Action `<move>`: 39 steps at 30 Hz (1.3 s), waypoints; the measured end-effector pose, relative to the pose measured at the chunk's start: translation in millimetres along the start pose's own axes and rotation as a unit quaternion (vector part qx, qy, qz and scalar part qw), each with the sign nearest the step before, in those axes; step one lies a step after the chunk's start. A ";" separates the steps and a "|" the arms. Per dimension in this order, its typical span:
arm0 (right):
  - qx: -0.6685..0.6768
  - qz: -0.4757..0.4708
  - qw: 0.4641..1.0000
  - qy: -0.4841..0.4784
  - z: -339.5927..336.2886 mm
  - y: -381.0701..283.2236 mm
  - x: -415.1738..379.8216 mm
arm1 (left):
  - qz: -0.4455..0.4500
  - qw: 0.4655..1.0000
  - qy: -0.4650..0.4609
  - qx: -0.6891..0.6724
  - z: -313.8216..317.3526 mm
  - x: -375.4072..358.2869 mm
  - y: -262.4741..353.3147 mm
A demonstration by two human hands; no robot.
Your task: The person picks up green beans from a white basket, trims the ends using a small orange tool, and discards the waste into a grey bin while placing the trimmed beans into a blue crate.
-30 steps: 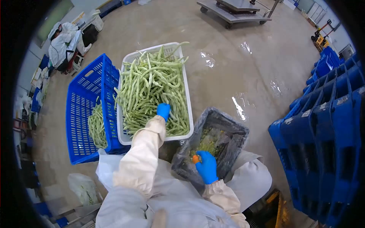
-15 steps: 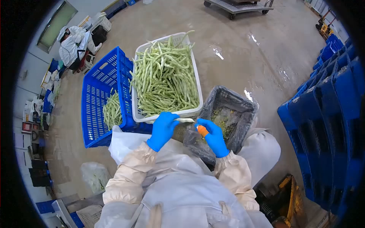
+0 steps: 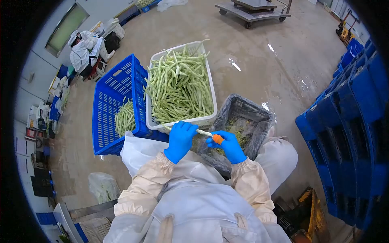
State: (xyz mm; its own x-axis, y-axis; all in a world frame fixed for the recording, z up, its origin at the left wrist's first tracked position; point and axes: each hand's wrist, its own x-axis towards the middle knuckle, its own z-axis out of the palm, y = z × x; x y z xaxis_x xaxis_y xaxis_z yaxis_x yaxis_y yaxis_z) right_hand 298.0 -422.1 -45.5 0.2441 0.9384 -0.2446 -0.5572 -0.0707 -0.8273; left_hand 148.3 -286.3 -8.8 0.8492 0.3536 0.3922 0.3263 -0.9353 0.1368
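Note:
My left hand (image 3: 180,140), in a blue glove, is closed around a pale green bean (image 3: 204,133) whose end sticks out to the right. In my right hand (image 3: 230,148), also gloved in blue, sits a small orange object (image 3: 218,139), rounded like a knob or short handle; the rest of it is hidden. The fingers of this hand are right at the bean's tip. Just beyond my left hand stands a white basket (image 3: 213,93) heaped with long green beans (image 3: 180,85). Below my right hand is a bin lined with dark plastic (image 3: 263,121), with green scraps (image 3: 239,131) inside.
A blue crate (image 3: 106,109) holding some beans stands left of the white basket. Blue pallets (image 3: 344,141) are stacked at the right. Farther off are a wheeled cart (image 3: 253,14) and another person (image 3: 83,50) in white. A clear plastic bag (image 3: 103,187) lies on the floor at left.
My right hand has closed in on the bean's free end, which now tilts down to the right. The whole view has shifted slightly, with the baskets appearing lower.

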 end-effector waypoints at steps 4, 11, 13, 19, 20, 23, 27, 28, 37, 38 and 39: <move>0.008 -0.017 0.998 0.053 -0.7 10.9 3.7 | -0.029 0.999 0.015 -0.036 12.8 -7.3 2.0; 0.115 -0.056 0.988 0.085 1.9 17.8 6.9 | -0.371 0.722 -0.046 -0.582 53.0 -15.6 20.4; 0.113 -0.030 0.988 0.102 -3.4 29.1 8.6 | -0.384 0.643 0.003 -0.663 54.4 -5.2 14.8; 0.217 -0.072 0.933 0.278 -92.4 63.1 13.8 | -0.307 0.324 0.167 -0.879 32.8 37.4 -46.5; 0.181 -0.076 0.916 0.350 -93.6 59.3 13.0 | -0.302 0.310 0.179 -0.883 27.8 40.8 -53.5; -0.241 -0.176 0.915 0.270 -61.9 63.2 23.3 | -0.303 0.332 0.168 -0.877 26.8 49.4 -39.6; -0.095 -0.115 0.986 0.072 4.3 20.0 6.2 | -0.329 0.425 0.147 -0.830 36.1 54.5 -9.8; -0.068 -0.074 0.995 0.026 6.6 21.2 4.8 | -0.344 0.463 0.153 -0.802 34.9 55.3 -3.7; -0.283 -0.101 0.942 0.148 8.8 48.4 10.2 | -0.367 0.563 0.146 -0.726 44.5 52.2 12.5; -0.423 -0.124 0.882 0.170 15.3 49.6 7.8 | -0.356 0.587 0.122 -0.717 48.5 50.1 14.1; -0.424 -0.122 0.881 0.170 20.4 54.2 7.4 | -0.357 0.585 0.122 -0.718 55.1 48.0 16.6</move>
State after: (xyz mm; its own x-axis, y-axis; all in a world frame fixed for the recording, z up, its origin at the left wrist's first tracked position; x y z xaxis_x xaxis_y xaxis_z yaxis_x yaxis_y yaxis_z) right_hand 253.4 -412.0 -81.9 0.5779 0.8157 -0.0255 0.3036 -0.2438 -0.9211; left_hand 217.3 -284.2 -37.8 0.5673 0.8119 -0.1377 -0.2727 0.3430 0.8989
